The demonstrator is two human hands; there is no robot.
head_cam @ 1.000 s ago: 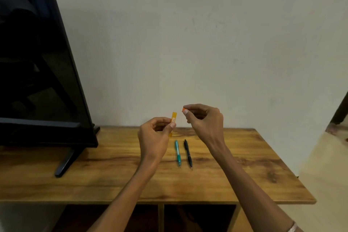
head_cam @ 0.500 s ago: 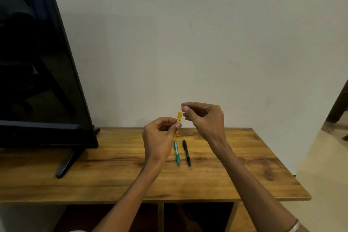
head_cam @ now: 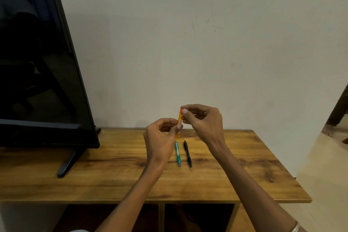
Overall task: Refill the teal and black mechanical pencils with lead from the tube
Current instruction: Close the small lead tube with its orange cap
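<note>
I see the left hand [head_cam: 160, 137] pinching the orange lead tube [head_cam: 179, 119] upright above the tabletop [head_cam: 113, 175]; the right hand [head_cam: 204, 122] pinches its orange cap [head_cam: 181, 110]. Teal pencil [head_cam: 177, 154] and black pencil [head_cam: 187, 154] lie side by side just below the tube, apart.

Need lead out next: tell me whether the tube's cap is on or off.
On: the orange cap sits atop the lead tube, pinched by the right hand; the left hand holds the tube.
</note>
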